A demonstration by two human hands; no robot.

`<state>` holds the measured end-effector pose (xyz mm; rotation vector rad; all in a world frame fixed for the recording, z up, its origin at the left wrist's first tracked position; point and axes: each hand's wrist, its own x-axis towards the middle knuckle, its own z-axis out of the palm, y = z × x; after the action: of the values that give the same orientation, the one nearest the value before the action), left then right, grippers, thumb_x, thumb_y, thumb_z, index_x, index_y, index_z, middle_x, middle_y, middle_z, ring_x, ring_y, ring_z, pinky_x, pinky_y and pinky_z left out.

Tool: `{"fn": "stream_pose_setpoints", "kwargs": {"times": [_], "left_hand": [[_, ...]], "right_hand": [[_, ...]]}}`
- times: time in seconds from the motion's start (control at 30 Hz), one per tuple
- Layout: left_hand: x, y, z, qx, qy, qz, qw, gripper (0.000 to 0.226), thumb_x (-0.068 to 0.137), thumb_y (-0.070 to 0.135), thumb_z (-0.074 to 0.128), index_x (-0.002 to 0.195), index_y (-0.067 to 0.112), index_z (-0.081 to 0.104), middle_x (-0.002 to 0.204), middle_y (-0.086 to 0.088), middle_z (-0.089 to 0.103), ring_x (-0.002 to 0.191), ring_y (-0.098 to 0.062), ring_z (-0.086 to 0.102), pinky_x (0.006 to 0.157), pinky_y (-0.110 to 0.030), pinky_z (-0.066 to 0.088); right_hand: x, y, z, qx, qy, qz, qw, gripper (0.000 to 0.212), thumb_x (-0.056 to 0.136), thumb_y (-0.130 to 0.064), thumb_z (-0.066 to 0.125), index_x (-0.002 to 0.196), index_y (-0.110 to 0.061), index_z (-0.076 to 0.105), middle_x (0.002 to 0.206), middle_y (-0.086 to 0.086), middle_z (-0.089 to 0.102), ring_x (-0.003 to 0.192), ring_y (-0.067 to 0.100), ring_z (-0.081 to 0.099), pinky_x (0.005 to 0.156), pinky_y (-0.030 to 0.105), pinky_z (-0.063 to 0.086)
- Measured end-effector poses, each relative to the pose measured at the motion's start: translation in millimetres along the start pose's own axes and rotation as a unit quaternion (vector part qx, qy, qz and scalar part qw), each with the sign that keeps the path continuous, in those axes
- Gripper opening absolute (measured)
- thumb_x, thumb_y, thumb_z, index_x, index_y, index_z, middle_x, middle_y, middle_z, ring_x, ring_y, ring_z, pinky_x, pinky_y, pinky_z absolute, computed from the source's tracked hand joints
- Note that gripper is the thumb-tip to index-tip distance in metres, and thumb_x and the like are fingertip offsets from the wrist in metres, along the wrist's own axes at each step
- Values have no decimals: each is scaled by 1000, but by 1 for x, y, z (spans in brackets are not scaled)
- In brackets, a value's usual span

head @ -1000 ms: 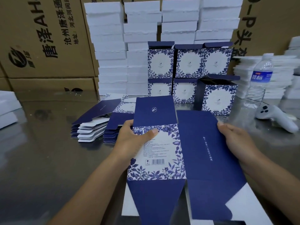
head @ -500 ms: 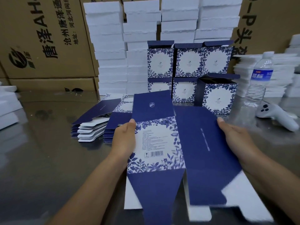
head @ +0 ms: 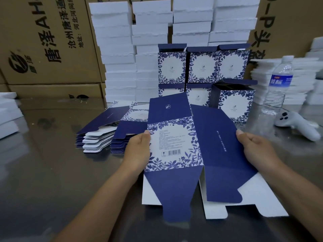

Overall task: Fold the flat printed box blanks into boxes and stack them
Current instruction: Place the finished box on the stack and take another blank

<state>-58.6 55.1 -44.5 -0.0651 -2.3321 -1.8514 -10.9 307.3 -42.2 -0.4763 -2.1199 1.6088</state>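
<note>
A: Since a second ago the box blank [head: 183,145] is raised and tilted up off the table [head: 43,172]. The thumb of the left hand [head: 138,151] is shifted from the printed panel out to its left edge.
B: Grip state?
A: The left edge is pinched by the left hand, thumb on top, fingers hidden beneath. The right edge of the navy panel is pinched the same way by the right hand [head: 253,149]. The blank is held between both, lower flaps hanging toward the table.
B: Handling?
A: Thin printed card, judged light. Stiff across panels, floppy at creases. The coated face is likely slick. It is best held at panel edges, not by the flaps, which are easily bent.
B: Containers?
A: The folded boxes [head: 202,67] are stacked two rows high at the back, top flaps up. The nearest box [head: 232,105] is seen open; the inside is dark and contents cannot be told. The pile of flat blanks [head: 97,137] lies to the left. Water bottle [head: 277,88]: level cannot be told.
</note>
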Motion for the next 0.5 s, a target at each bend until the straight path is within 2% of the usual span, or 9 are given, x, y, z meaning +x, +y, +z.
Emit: {"fn": "stream_pose_setpoints", "kwargs": {"times": [0.07, 0.1, 0.17, 0.23, 0.3, 0.37, 0.43, 0.5], "left_hand": [[1, -2, 0, 18, 13, 29, 999, 44, 102, 25, 37, 60, 18, 28, 43, 11, 29, 42, -7, 27, 36, -17, 20], [1, -1, -1, 24, 25, 36, 999, 45, 102, 23, 38, 59, 18, 27, 47, 9, 29, 44, -9, 26, 37, -18, 20], [2, -2, -3, 25, 42, 39, 998, 45, 102, 22, 38, 58, 17, 27, 50, 5, 28, 47, -10, 25, 37, -18, 19], [4, -3, -4, 20, 49, 30, 998, 43, 102, 22, 37, 60, 15, 31, 53, 2, 31, 48, -11, 27, 39, -18, 22], [6, -4, -6, 12, 55, 14, 998, 41, 102, 23, 36, 63, 12, 35, 58, -2, 35, 54, -15, 31, 48, -25, 26], [7, -4, -7, 7, 60, 5, 998, 43, 102, 24, 37, 61, 14, 33, 58, -1, 34, 54, -16, 30, 52, -30, 23], [7, -5, -7, 6, 61, -3, 998, 45, 102, 26, 38, 59, 16, 29, 54, 1, 31, 51, -15, 28, 51, -29, 21], [7, -5, -5, -14, 60, -23, 998, 43, 101, 29, 39, 61, 17, 31, 53, 2, 31, 51, -15, 28, 50, -28, 21]], "right_hand": [[1, 2, 1, 17, -3, 0, 1000, 48, 97, -27, 49, 103, 20, 51, 102, 40, 56, 70, 19, 45, 49, 21, 34], [1, 3, 2, 29, -6, 3, 1000, 47, 97, -28, 50, 102, 18, 54, 100, 38, 60, 70, 20, 47, 53, 22, 36], [1, 4, 4, 54, -15, 15, 998, 40, 96, -30, 51, 89, 8, 65, 89, 21, 71, 67, 18, 57, 59, 24, 43], [1, 4, 6, 58, -29, 18, 998, 35, 96, -29, 52, 71, -11, 70, 67, -3, 72, 54, 9, 64, 48, 15, 48], [0, 4, 6, 50, -43, 13, 998, 39, 96, -24, 52, 62, -16, 69, 55, -11, 67, 47, 2, 61, 42, 11, 44], [2, 6, 8, 29, -55, 4, 998, 41, 96, -22, 51, 65, -2, 69, 61, -3, 65, 55, 10, 59, 51, 16, 44], [1, 5, 8, 17, -55, -7, 998, 45, 97, -23, 50, 86, 20, 55, 71, 9, 53, 68, 18, 47, 66, 26, 35], [1, 4, 7, 12, -55, -14, 998, 48, 98, -24, 48, 90, 23, 48, 74, 14, 47, 74, 19, 41, 70, 31, 29]]}}
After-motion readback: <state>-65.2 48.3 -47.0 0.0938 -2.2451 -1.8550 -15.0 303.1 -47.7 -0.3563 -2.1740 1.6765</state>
